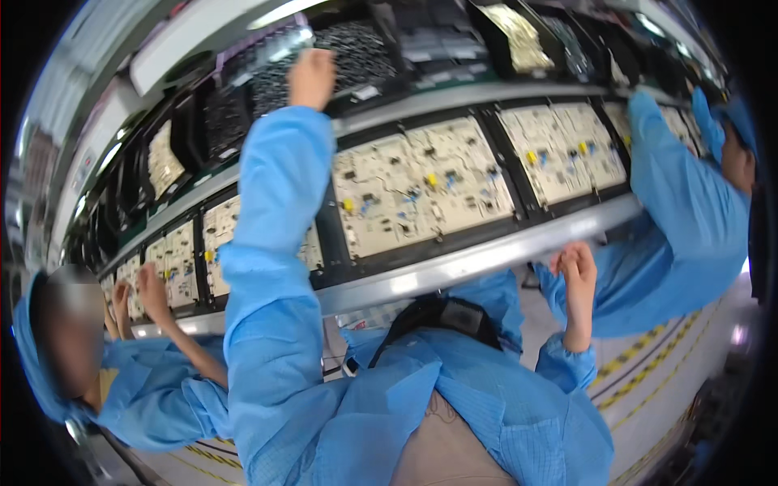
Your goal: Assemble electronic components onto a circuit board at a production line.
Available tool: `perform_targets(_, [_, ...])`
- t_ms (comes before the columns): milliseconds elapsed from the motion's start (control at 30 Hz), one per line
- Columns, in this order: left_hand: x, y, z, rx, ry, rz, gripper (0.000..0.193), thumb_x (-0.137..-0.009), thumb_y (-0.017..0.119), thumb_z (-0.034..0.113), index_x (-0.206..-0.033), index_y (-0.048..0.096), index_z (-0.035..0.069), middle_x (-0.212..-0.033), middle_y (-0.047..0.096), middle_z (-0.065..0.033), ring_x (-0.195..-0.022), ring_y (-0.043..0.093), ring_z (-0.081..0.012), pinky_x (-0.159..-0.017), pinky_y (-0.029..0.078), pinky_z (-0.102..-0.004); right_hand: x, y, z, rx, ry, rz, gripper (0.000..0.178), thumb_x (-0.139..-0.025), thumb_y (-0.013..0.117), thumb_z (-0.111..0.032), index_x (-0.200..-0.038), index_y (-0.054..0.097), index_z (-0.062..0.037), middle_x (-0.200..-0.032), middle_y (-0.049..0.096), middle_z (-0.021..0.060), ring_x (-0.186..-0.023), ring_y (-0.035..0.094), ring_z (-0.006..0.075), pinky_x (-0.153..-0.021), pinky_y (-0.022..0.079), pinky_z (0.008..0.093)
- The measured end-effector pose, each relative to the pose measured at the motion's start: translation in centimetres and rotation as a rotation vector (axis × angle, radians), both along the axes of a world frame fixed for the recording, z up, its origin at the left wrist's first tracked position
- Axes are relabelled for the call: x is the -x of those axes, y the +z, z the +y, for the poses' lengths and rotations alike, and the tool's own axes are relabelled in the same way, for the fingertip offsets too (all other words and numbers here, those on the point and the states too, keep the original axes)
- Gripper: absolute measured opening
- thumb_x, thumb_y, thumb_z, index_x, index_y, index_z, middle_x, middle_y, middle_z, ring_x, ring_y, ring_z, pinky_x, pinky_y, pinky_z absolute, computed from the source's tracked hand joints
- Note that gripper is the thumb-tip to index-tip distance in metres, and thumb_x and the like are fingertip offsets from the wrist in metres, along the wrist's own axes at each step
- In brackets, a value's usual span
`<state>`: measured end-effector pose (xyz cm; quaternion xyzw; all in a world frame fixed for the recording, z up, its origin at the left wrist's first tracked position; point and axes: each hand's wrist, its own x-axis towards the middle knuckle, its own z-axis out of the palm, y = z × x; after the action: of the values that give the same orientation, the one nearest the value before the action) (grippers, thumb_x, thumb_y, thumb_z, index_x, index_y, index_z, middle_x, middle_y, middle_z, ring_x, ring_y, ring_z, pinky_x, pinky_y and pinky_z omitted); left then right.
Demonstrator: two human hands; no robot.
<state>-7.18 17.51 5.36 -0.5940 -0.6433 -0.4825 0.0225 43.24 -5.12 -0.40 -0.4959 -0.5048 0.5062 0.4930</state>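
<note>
My left hand (313,78) is stretched out over the parts bins at the back, its fingers bent closed. It is over a bin of small black components (356,49), by the edge of a clear plastic bag (279,42); its fingertips are hidden, so what they hold does not show. My right hand (575,275) is raised just in front of the metal rail (454,263), with the fingers curled in and pressed together; anything in them is too small to make out. Between the hands lies a cream circuit board (421,190) in a black frame, with yellow, blue and black components on it.
More framed boards (559,150) line the track to both sides. Bins with pale parts (519,36) and dark parts stand behind it. A co-worker in blue (689,211) is close on my right, another (162,397) on my left with hands at the boards. Yellow-black tape (648,356) marks the floor.
</note>
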Motion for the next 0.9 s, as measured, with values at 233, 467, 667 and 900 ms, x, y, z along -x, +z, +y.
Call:
perform_targets(233, [12.3, 0.2, -3.1, 0.101, 0.132, 0.154, 0.028, -0.094, 0.048, 0.026, -0.099, 0.062, 0.003, -0.084, 0.065, -0.0133, -0.080, 0.063, -0.0285, -0.076, 0.047, -0.0364, -2.4, -4.2, -1.7, 0.184, -0.049, 0.150, 0.012, -0.089, 0.043, -0.008, -0.085, 0.054, -0.0037, -0.081, 0.059, 0.0057, -0.068, 0.050, 0.0100, -0.060, 0.039, 0.0214])
perform_targets(467, [11.6, -2.5, -3.8, 0.224, 0.167, 0.550, 0.023, -0.092, 0.051, 0.026, -0.102, 0.067, 0.011, -0.093, 0.063, -0.0172, -0.090, 0.060, -0.0352, -0.079, 0.048, -0.0428, 4.8, -13.4, -3.7, 0.495, 0.192, 0.097, 0.016, -0.089, 0.048, -0.016, -0.084, 0.058, -0.0051, -0.074, 0.057, 0.0020, -0.064, 0.050, 0.0074, -0.055, 0.039, 0.0206])
perform_targets(667, [10.8, -3.1, -2.7, 0.286, 0.245, 0.585, 0.024, -0.092, 0.052, 0.024, -0.106, 0.068, 0.014, -0.093, 0.062, -0.0195, -0.091, 0.059, -0.0353, -0.081, 0.047, -0.0426, 9.6, -18.3, -2.7, 0.970, 0.334, 0.381, 0.020, -0.089, 0.055, -0.021, -0.078, 0.057, -0.0032, -0.067, 0.054, 0.0000, -0.060, 0.049, 0.0084, -0.050, 0.038, 0.0208])
perform_targets(900, [9.9, -2.2, -4.2, 0.164, 0.220, 0.682, 0.023, -0.087, 0.056, 0.020, -0.102, 0.069, 0.008, -0.090, 0.062, -0.0205, -0.089, 0.058, -0.0356, -0.081, 0.046, -0.0422, 10.8, -20.4, -1.9, 1.084, 0.250, 0.503, 0.016, -0.086, 0.060, -0.015, -0.075, 0.058, -0.0035, -0.063, 0.056, 0.0039, -0.056, 0.050, 0.0106, -0.049, 0.040, 0.0233])
